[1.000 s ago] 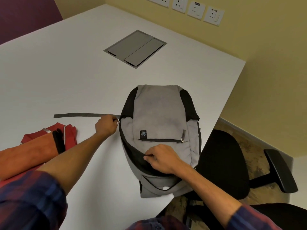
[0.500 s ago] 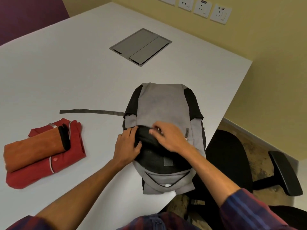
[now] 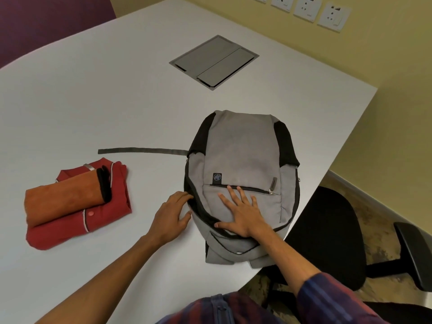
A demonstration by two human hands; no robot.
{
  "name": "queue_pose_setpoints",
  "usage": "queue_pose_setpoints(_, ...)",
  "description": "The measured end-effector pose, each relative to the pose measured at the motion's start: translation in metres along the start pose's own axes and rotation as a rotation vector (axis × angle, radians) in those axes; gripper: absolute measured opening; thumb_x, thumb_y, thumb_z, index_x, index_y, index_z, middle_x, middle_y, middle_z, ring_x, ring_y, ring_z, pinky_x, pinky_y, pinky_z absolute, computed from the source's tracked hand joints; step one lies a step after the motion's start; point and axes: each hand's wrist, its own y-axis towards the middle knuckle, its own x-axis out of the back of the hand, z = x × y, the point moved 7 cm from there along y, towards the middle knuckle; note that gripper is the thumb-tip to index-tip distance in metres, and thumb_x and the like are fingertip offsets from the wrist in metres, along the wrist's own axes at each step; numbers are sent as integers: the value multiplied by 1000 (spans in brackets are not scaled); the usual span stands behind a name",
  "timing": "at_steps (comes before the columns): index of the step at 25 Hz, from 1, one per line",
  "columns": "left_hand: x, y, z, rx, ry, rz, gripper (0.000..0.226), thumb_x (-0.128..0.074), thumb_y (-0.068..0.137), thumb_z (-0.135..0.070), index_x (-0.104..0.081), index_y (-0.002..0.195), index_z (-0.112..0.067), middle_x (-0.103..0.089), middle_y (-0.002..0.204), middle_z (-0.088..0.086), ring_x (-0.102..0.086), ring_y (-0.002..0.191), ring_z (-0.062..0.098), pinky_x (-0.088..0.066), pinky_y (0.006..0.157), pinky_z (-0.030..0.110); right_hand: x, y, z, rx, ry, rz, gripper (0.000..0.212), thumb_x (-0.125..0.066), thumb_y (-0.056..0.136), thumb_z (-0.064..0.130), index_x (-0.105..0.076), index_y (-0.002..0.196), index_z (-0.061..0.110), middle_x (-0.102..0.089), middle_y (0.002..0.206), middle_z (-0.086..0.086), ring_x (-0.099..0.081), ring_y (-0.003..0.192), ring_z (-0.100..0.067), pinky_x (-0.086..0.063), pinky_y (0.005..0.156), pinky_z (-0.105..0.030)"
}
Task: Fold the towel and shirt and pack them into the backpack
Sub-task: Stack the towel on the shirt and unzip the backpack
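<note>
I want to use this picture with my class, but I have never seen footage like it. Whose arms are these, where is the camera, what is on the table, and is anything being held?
There is no machine here. A person wears a camera on the head, so the single view looks forward and down over their own two arms. On the white table lies a grey backpack, flat, with one strap stretched out to its left. The right hand lies spread flat on the backpack's front panel. The left hand touches the dark edge of its opening; whether it pinches that edge cannot be told. Further left, untouched, a folded orange towel lies on top of a folded red shirt. A grey hatch is set into the table, and a black chair stands to the right.
</note>
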Motion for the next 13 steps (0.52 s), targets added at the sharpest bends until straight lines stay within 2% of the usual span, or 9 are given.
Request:
queue_pose_setpoints(5,23,-10,21,48,7,-71,48,-44,88,-39,-53,131,-19,-51,139,-2,-43,131,16,-32,102,26,28,30,-7,-61,52,-4,98,-40,77,83,3,153,39,17,162,3,17,148,-24,6,115,-57)
queue_pose_setpoints(10,57,-25,57,110,3,-169,41,-48,86,-36,-60,121,-18,-58,129,0,-50,123,18,-41,97,32,54,44,6,-113,50,59,101,-48,78,78,-5,155,30,11,163,-6,11,149,-29,-2,117,-57)
queue_pose_setpoints(12,74,-36,78,167,4,-240,35,-52,87,-32,-62,116,-16,-61,123,1,-56,113,21,-44,89,33,65,43,26,-114,5,-1,100,-52,80,72,-9,155,22,6,162,-12,7,149,-29,-5,118,-54)
queue_pose_setpoints(13,83,-42,88,201,1,-272,31,-56,88,-28,-62,115,-15,-62,120,2,-58,106,22,-46,84,32,72,41,40,-99,-20,-90,98,-53,82,68,-13,155,17,1,162,-14,2,149,-29,-7,118,-53)
